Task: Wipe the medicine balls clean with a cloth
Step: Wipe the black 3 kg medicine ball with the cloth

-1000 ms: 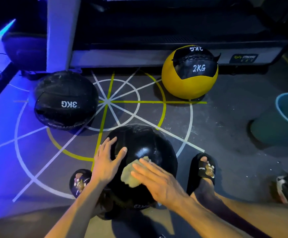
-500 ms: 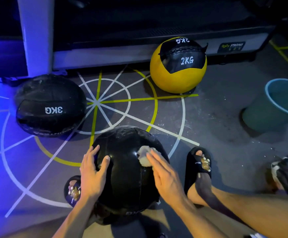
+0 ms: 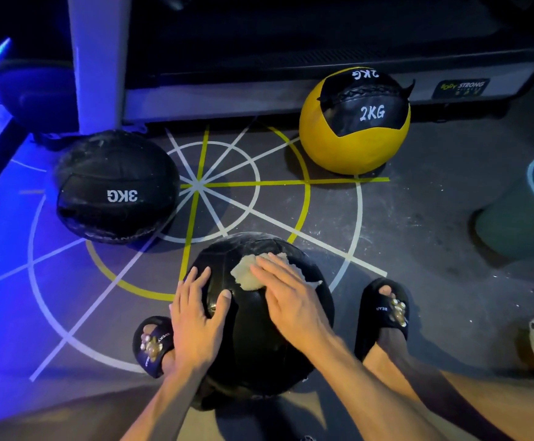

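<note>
The left hand (image 3: 195, 316) lies flat against the near black ball (image 3: 253, 338) (fingers straight); the right hand (image 3: 291, 300), its grip flat too, presses the cloth (image 3: 246, 275) onto the ball's top. Beyond sit the 3KG ball (image 3: 116, 186) and yellow 2KG ball (image 3: 354, 122).

Bare forearms without sleeves, bare legs, black slides (image 3: 383, 313) with white lettering and gold charms
</note>
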Tool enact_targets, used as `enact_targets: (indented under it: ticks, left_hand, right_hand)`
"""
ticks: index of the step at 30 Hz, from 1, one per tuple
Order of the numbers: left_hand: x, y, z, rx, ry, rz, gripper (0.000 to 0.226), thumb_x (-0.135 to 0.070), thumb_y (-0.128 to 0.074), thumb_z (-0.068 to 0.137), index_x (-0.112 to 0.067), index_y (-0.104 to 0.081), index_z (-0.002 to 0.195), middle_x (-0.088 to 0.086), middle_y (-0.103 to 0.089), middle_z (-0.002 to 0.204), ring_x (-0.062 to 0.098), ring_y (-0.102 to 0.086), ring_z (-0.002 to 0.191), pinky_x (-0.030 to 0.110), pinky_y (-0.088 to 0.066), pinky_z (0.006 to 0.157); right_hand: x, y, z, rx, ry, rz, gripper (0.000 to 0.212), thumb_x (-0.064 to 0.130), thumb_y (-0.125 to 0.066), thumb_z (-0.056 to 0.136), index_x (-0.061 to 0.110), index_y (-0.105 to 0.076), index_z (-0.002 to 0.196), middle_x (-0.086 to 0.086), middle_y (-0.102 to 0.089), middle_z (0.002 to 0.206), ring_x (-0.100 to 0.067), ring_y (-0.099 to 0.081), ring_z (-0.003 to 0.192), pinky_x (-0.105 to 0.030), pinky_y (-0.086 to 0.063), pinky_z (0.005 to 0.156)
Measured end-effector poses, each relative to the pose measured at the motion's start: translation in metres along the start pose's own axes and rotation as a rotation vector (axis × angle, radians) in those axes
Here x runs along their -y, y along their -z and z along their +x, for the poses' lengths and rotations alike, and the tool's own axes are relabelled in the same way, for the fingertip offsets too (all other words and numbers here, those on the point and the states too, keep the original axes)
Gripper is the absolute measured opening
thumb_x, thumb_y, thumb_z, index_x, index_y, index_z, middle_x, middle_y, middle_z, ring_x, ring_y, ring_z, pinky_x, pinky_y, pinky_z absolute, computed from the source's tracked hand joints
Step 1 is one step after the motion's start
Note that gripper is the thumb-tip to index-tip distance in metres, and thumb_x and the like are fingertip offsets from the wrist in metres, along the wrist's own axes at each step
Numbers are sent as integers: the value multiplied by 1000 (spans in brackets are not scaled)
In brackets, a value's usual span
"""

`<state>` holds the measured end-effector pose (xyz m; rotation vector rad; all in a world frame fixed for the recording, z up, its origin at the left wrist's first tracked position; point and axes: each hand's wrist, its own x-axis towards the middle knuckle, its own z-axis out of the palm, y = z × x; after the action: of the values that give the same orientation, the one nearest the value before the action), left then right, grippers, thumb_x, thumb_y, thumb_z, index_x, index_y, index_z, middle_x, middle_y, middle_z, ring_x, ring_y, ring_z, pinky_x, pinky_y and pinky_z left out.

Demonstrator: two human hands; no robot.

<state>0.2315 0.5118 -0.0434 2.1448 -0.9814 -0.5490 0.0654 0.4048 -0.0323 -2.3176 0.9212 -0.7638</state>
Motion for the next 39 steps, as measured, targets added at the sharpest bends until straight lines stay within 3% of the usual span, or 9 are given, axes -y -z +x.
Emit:
enact_targets:
  ticks: [4, 7, 9, 11, 15, 22, 28, 35, 39]
  left_hand:
    - [-4, -4, -4, 13, -27, 15, 74, -78, -40, 86, -43, -39, 152, -21, -22, 165, 7, -6, 156, 51, -13, 127]
    - [-11, -14, -11, -31, -62, 83, 74, -76, -39, 89, -39, -41, 152, -16, -25, 166, 12, -8, 157, 54, -13, 125]
    - [-15, -22, -15, -58, -78, 123, 72, -74, -39, 89, -37, -43, 152, -11, -28, 166, 19, -11, 157, 58, -15, 124]
    - [-16, -28, -18, -69, -91, 163, 71, -71, -41, 90, -33, -46, 151, -6, -31, 166, 25, -16, 157, 62, -18, 122]
    - [-13, -30, -24, -75, -129, 218, 72, -68, -41, 90, -23, -52, 145, -3, -31, 166, 30, -19, 156, 65, -24, 118]
    - [-30, -38, -44, -19, -122, 189, 73, -76, -38, 89, -42, -37, 154, -18, -15, 169, 17, 0, 158, 57, -4, 125]
    - [-26, -45, -47, -24, -167, 257, 69, -69, -44, 89, -28, -51, 144, -9, -22, 169, 28, -11, 157, 65, -14, 122]
    - [-38, -45, -50, 50, -171, 258, 78, -80, -31, 91, -42, -28, 159, -19, -4, 170, 15, 14, 158, 49, 10, 124]
    - [-36, -47, -50, 48, -187, 288, 74, -74, -34, 92, -39, -32, 157, -16, -6, 171, 21, 7, 159, 59, -2, 125]
  right_hand:
    - [-34, 25, -6, -121, -354, 115, 41, -4, -53, 94, 10, -68, 129, 15, -65, 127, 1, -63, 113, -5, -37, 100]
    - [-40, 35, -5, -83, -703, 102, 40, 4, -51, 100, 17, -64, 136, 1, -73, 102, -7, -63, 72, -11, -39, 68]
    - [-26, 29, 5, -117, -624, 95, 41, 3, -52, 99, 18, -66, 134, 2, -70, 126, -12, -67, 102, -4, -37, 90]
    - [2, 17, 17, -57, -377, 71, 44, 2, -50, 95, 18, -68, 131, 6, -64, 136, -9, -57, 127, -20, -34, 115]
    - [18, -1, 14, 115, 40, -35, 43, 7, -49, 90, 13, -69, 128, -2, -63, 138, -14, -52, 135, -26, -26, 122]
    - [-46, 34, 31, 11, -594, -67, 44, 7, -49, 98, 28, -67, 132, -6, -73, 120, -26, -67, 107, -29, -48, 87]
    - [18, 16, -1, 106, -67, -5, 44, -5, -55, 87, 12, -72, 124, 0, -63, 137, -9, -52, 132, -12, -18, 119]
    - [-30, 44, 27, -3, -546, -67, 44, 0, -51, 94, 24, -72, 125, 2, -70, 128, -22, -69, 105, -31, -51, 93]
    - [8, 29, 7, 132, -164, -7, 44, -5, -54, 90, 16, -71, 125, 3, -64, 137, -10, -55, 132, -30, -35, 118]
